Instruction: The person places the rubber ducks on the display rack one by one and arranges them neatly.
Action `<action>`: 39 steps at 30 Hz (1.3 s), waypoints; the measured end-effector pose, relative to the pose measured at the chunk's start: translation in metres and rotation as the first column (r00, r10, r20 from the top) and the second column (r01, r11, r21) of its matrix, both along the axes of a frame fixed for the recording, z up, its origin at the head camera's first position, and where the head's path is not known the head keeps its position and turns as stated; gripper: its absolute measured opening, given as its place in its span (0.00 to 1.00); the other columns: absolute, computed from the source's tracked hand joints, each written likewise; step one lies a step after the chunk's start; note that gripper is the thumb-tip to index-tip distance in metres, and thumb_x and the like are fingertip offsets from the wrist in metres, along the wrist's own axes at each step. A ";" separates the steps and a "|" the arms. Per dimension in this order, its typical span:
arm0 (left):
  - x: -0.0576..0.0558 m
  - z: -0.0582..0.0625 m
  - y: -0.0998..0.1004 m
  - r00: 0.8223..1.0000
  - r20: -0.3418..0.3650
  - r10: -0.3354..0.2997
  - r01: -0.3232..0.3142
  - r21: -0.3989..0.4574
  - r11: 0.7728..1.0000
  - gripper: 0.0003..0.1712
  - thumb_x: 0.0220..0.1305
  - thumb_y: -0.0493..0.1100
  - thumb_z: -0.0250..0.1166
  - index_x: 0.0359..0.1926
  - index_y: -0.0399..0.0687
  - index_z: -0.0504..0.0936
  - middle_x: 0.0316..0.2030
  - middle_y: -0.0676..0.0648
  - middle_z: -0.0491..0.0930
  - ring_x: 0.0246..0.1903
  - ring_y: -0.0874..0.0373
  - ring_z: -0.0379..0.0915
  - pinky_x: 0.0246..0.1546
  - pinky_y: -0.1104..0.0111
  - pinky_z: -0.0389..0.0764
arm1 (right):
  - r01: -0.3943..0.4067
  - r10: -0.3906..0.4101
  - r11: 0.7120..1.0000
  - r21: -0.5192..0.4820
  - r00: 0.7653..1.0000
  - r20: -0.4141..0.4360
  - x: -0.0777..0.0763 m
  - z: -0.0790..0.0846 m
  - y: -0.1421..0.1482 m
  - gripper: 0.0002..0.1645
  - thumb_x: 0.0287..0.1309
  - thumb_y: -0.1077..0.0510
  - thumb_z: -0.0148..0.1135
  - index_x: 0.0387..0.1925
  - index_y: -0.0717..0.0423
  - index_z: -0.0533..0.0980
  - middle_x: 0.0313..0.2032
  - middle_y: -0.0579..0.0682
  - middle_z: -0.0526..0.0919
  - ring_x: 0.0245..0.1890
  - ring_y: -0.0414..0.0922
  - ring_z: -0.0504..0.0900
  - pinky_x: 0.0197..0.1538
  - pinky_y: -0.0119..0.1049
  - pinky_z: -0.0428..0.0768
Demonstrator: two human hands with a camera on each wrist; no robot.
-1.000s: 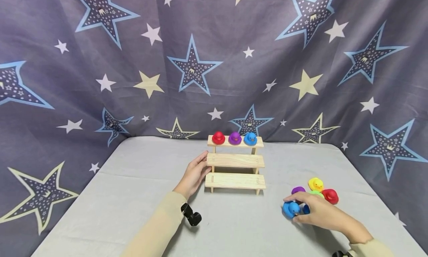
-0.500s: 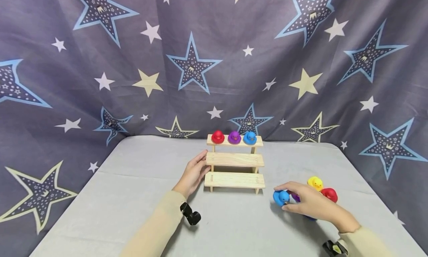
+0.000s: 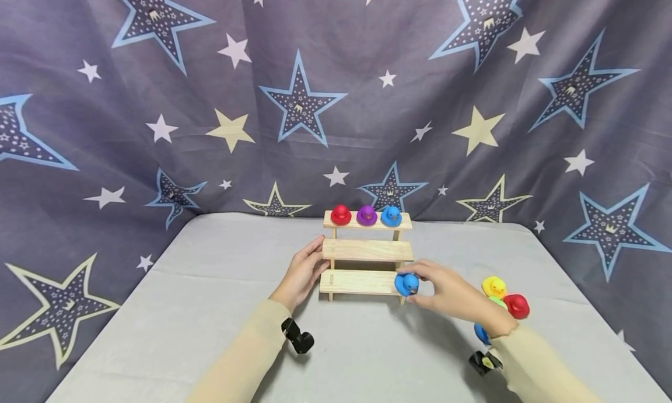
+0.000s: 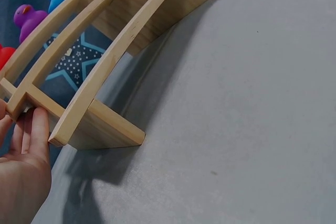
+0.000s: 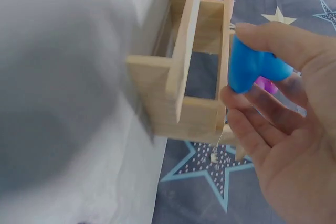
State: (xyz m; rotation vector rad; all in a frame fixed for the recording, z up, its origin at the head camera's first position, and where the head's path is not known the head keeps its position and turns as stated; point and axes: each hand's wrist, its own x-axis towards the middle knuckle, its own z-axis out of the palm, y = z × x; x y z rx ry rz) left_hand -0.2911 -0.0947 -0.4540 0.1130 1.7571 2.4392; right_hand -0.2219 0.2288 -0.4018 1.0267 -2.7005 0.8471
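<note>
A blue rubber duck (image 3: 406, 284) is pinched between the thumb and fingers of my right hand (image 3: 448, 290), at the right end of the lowest step of a wooden three-step display stand (image 3: 362, 281). In the right wrist view the blue duck (image 5: 249, 66) appears apart from the boards. My left hand (image 3: 303, 273) grips the stand's left side at the middle step; the left wrist view shows its fingers (image 4: 38, 132) against the side support. Along the top step sit a red duck (image 3: 341, 215), a purple duck (image 3: 367, 216) and another blue duck (image 3: 391, 216).
On the table's right side lies a cluster: a yellow duck (image 3: 494, 286), a red duck (image 3: 517, 305), a green duck (image 3: 497, 301) and a dark blue duck (image 3: 481, 333), partly behind the right forearm. A star-patterned curtain (image 3: 210, 175) hangs behind the table.
My right hand has carried the blue duck left and away from me, from beside the cluster to the lowest step. The left hand keeps its hold on the stand.
</note>
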 end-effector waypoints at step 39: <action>-0.001 0.001 0.000 1.000 0.007 -0.005 0.005 -0.006 1.000 0.31 0.75 0.31 0.45 0.77 0.39 0.56 0.72 0.36 0.58 0.70 0.45 0.58 0.67 0.64 0.72 | 0.084 -0.024 0.943 -0.323 0.982 0.186 -0.079 -0.010 -0.122 0.33 0.56 0.61 0.74 0.64 0.55 0.76 0.55 0.51 0.81 0.44 0.45 0.83 0.52 0.38 0.86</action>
